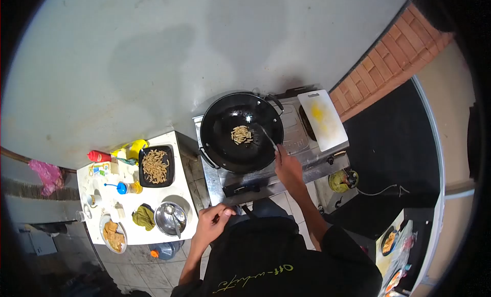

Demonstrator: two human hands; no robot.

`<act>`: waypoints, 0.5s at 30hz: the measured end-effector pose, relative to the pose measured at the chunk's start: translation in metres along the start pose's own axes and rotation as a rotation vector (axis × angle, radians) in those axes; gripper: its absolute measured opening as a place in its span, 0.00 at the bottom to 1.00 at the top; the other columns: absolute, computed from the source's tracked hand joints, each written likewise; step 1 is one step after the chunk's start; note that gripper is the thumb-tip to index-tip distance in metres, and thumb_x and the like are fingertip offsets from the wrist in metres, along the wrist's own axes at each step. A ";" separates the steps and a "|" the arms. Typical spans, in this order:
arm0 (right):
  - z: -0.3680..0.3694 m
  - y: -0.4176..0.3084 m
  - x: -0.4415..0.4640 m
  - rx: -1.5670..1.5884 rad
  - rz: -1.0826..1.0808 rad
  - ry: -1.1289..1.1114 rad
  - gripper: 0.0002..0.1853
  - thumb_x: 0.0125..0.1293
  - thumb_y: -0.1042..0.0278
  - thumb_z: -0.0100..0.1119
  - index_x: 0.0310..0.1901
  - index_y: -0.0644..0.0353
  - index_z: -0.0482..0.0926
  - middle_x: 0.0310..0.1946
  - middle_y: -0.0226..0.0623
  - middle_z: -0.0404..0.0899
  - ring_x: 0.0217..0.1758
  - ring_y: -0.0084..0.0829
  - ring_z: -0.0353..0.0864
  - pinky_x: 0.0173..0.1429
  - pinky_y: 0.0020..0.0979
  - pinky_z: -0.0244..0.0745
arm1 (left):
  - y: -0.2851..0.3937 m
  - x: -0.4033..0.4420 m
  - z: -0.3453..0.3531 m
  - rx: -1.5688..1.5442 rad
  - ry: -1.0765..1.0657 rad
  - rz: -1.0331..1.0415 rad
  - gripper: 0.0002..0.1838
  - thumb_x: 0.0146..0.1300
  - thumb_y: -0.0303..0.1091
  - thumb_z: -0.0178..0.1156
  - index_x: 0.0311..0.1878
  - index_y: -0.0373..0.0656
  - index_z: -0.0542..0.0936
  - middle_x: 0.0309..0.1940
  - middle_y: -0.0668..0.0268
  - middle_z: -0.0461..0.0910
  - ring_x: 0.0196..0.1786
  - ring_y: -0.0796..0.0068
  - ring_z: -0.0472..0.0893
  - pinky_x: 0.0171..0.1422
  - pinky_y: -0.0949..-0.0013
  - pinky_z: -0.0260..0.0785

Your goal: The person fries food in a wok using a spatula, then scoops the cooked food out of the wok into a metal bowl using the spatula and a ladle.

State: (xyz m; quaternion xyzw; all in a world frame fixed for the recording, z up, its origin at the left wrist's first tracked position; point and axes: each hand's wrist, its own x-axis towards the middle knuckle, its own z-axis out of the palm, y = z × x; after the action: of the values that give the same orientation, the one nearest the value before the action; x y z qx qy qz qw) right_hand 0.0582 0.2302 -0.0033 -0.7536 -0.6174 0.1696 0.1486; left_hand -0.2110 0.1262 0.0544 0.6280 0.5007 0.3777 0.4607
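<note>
My right hand (288,168) grips the handle of a cooking spatula (268,136). The spatula reaches down into a large black wok (220,156) on the stove, its head dark and hard to make out against the pan. Beside that head, pale strip-shaped pieces of food (240,135) lie in a small heap at the wok's bottom. My left hand (214,221) is in front of my body, near the stove's front edge, with its fingers curled in. Whether anything is inside those fingers is hidden.
A white cutting board (322,119) with a yellow stain lies on the stove's right side. The left table (179,194) bears a black tray of browned strips (156,166), a metal bowl (171,219), a plate of fried food (113,234) and a red bottle (99,156). A gas cylinder (340,181) stands below.
</note>
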 end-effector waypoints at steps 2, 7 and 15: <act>-0.012 0.007 0.031 -0.028 -0.020 -0.021 0.18 0.75 0.55 0.45 0.49 0.60 0.79 0.26 0.56 0.81 0.33 0.61 0.81 0.38 0.56 0.75 | 0.015 -0.003 0.009 0.051 0.054 -0.084 0.10 0.68 0.34 0.60 0.34 0.39 0.84 0.16 0.68 0.72 0.19 0.79 0.68 0.25 0.73 0.58; -0.040 0.008 0.096 -0.016 -0.122 -0.010 0.24 0.73 0.57 0.48 0.27 0.67 0.82 0.27 0.57 0.81 0.34 0.61 0.81 0.40 0.54 0.75 | 0.024 -0.014 0.044 0.002 0.244 -0.282 0.13 0.71 0.35 0.56 0.34 0.40 0.85 0.20 0.70 0.77 0.20 0.85 0.65 0.24 0.75 0.55; -0.071 0.001 0.178 -0.241 -0.490 -0.318 0.13 0.61 0.69 0.55 0.31 0.72 0.82 0.32 0.62 0.81 0.40 0.60 0.82 0.47 0.52 0.77 | 0.037 -0.005 0.097 0.045 0.400 -0.270 0.13 0.71 0.35 0.57 0.35 0.35 0.83 0.27 0.64 0.84 0.25 0.83 0.73 0.29 0.75 0.63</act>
State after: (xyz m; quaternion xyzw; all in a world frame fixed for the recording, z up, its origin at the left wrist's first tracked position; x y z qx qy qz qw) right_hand 0.1220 0.4040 0.0473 -0.5587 -0.8117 0.1701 -0.0035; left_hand -0.1102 0.0994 0.0619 0.4782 0.6698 0.4183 0.3843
